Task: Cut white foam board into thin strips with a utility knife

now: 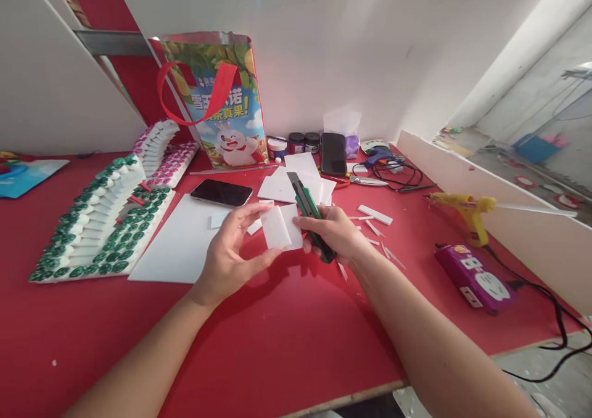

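Left hand (224, 258) pinches apparently two overlapping white pieces (275, 229), nearer the wearer than the single carry bag (234, 119). Right hand (337, 230) wraps one green cutter (307, 203). One phone (222, 192) lies before the bag, another phone (333, 153) right of it; farther right, one yellow glue gun (472, 211).

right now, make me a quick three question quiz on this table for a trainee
1. Which hand holds the slim green-and-black utility knife?
2. True or false: the left hand holds thin, white, translucent sheet material.
3. Fill the gap: the pistol-shaped plastic glue gun near the purple, box-shaped power strip is ____ in colour.

Key: 1. The right hand. 2. True. 3. Yellow.
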Motion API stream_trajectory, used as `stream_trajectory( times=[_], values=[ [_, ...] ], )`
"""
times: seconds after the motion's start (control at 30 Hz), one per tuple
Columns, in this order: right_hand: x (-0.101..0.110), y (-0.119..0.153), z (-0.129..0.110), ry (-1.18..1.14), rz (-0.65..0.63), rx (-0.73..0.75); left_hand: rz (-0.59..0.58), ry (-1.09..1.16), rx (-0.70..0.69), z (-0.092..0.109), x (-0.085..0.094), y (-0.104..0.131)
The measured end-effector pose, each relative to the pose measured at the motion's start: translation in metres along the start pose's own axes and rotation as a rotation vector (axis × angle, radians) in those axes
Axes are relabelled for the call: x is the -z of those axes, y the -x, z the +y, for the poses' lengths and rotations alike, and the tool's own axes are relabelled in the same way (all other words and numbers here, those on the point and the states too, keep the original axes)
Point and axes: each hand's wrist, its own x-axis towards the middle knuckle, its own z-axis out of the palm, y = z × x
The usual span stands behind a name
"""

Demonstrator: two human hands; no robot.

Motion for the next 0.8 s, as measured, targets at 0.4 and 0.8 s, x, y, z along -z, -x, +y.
stream_trajectory(
  times=[0.4, 0.8],
  values=[
    [0.0023, 0.0027, 0.0009, 0.137, -0.074, 0.07, -0.178, -0.317, -0.114, 0.0013, 0.0054, 0.0001],
    [-0.0036, 0.0006, 0.004, 0.077, -0.066, 0.106, -0.104, -0.141, 0.066, 0.0052, 0.0, -0.0007]
  ],
)
